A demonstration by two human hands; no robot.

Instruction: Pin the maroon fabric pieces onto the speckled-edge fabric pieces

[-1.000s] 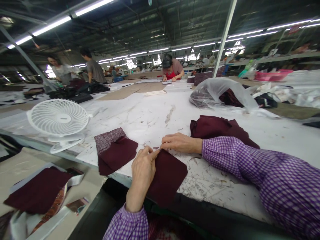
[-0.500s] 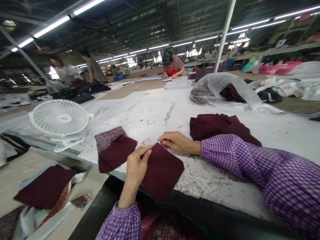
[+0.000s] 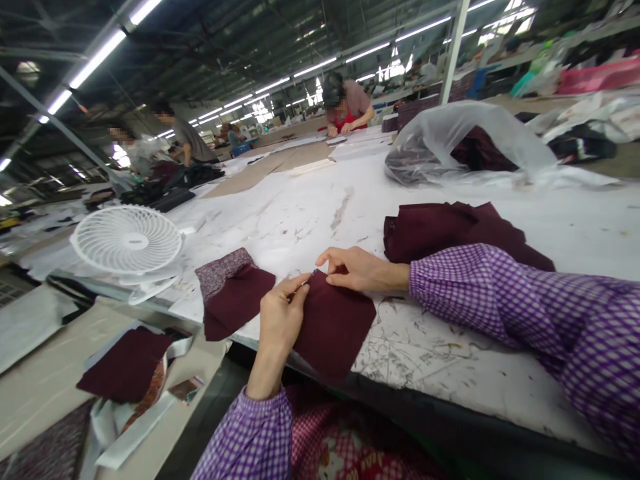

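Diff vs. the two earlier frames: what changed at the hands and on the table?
Right hand: fingers have drawn back from the left hand's at the cloth corner and spread, thumb now over the dark red cloth; contact unclear. Left hand still pinches that cloth near the corner. The camera view has tilted. Fan, two-tone fabric stack and plastic bag look unmoved on the table.

The sleeves (image 3: 465, 283) are checked in purple and white. The cloth (image 3: 334, 320) is plain dark maroon, the table (image 3: 280, 220) white with dark marks, the fan (image 3: 127, 240) white.
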